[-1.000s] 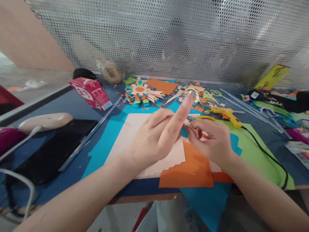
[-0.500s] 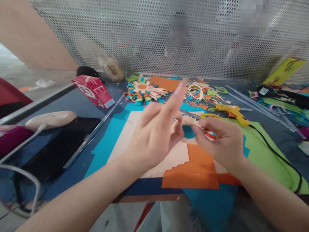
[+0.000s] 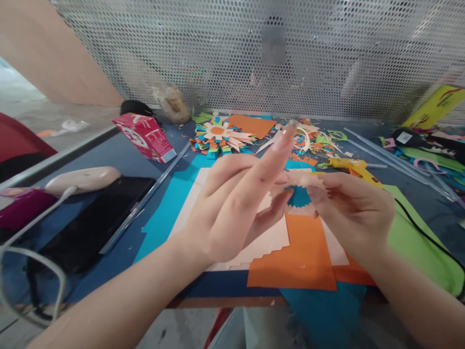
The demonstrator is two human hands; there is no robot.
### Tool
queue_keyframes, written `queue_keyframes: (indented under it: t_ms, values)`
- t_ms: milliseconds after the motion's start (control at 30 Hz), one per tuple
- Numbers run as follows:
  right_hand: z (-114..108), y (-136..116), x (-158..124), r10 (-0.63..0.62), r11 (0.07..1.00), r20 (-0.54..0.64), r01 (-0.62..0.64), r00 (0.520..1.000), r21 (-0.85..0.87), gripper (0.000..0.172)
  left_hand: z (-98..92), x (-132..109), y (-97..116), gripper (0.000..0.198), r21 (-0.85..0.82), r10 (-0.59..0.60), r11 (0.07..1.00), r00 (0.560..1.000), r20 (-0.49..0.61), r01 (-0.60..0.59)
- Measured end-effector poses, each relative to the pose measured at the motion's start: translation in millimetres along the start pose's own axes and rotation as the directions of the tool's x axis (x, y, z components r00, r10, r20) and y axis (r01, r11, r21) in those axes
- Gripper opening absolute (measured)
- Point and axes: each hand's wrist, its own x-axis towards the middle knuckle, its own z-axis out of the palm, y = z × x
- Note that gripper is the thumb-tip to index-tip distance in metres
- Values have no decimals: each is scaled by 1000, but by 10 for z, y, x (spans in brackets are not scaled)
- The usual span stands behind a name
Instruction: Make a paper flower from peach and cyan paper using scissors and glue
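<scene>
Right hand (image 3: 352, 208) drifted right. It pinches the fringed teal paper disc (image 3: 299, 196) at 3 o'clock, left hand (image 3: 236, 208) at 9 (index straight out), above the cream sheet (image 3: 192, 203) on the worktop.

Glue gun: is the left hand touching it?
Apart. The head view shows the left hand raised, with paper scraps between it and the glue gun.

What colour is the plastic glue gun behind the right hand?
The plastic glue gun is yellow; head view.

Left hand (image 3: 232, 213) and right hand (image 3: 354, 213) pinch fringed paper (image 3: 300, 196)
</scene>
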Motion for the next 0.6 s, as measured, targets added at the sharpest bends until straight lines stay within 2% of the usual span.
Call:
queue_keyframes:
  t_ms: [133, 233, 433, 600]
  values:
    - [-2, 5, -13, -33, 999, -13, 33, 999, 1, 8, -4, 19, 11, 74, -39, 3, 999, 1000, -16, -4]
    - [0, 21, -29, 2, 999, 52, -4, 999, 45, 10, -8, 7, 15, 76, -21, 11, 1000, 1000, 0, -11]
    - [8, 59, -47, 41, 993, 136, -55, 990, 104, 14, -15, -54, -16, 64, 81, 96, 992, 995, -1, -95]
    - [20, 33, -18, 71, 993, 146, -83, 987, 80, 13, -27, -21, -3, 67, 111, 116, 987, 993, 32, -119]
